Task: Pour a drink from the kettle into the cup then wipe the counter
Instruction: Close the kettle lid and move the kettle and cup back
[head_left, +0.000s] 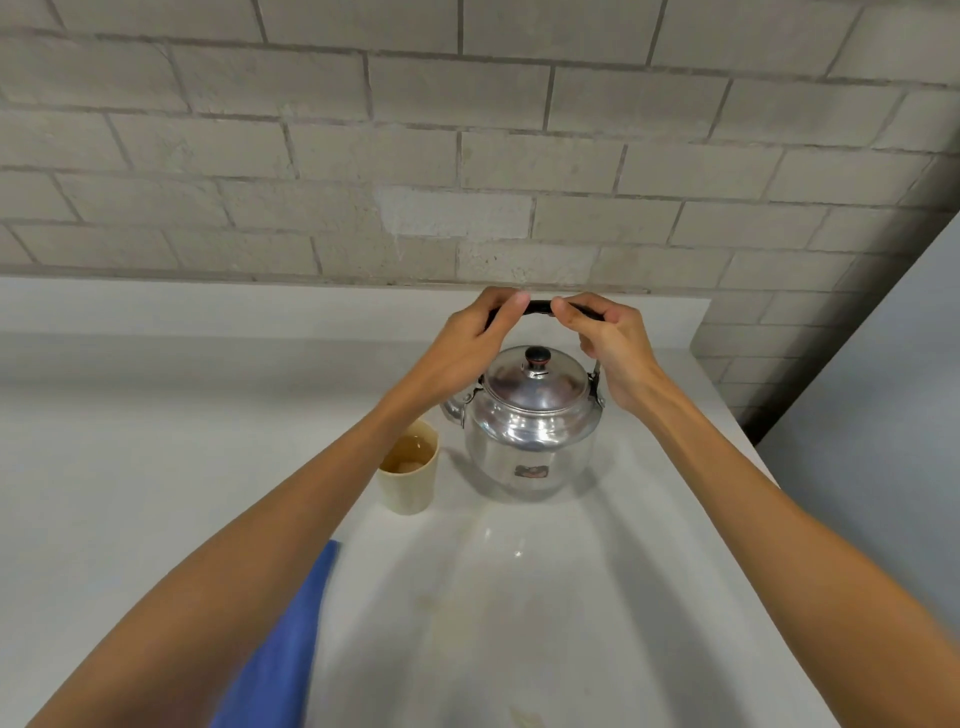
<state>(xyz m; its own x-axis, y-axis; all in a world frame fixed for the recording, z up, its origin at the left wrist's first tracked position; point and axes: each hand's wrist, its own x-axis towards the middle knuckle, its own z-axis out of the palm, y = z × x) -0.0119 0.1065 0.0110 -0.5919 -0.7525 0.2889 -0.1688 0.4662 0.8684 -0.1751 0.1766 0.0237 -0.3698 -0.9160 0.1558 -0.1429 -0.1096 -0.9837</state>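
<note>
A: Nearest the camera, what is on the pale grey counter (156, 467)?

B: A blue folded cloth (283, 649) lies flat at the near left, partly under the left forearm, untouched. Faint yellowish smears show on the counter just right of it. Judgement: wiping not yet done.

A: Next out?

B: Cream cylindrical cup (408, 470), upright, just left of the kettle, apart from it. It holds amber liquid to roughly two thirds. Judgement: the pour looks complete, or nearly so.

A: And the kettle?

B: Polished round metal kettle with a black-knobbed lid (530, 421) stands upright on the counter, lid on, spout toward the cup. Its black bail handle (540, 307) is raised.

A: Grip state?

B: Left hand (467, 343) closed around the handle's left end; right hand (613, 343) closed around its right end. Both clamped on the handle.

A: Any writing?

B: A small reddish label (531, 472) on the kettle's front; text too small to read. Grey brick wall (467, 130) behind carries none.
</note>
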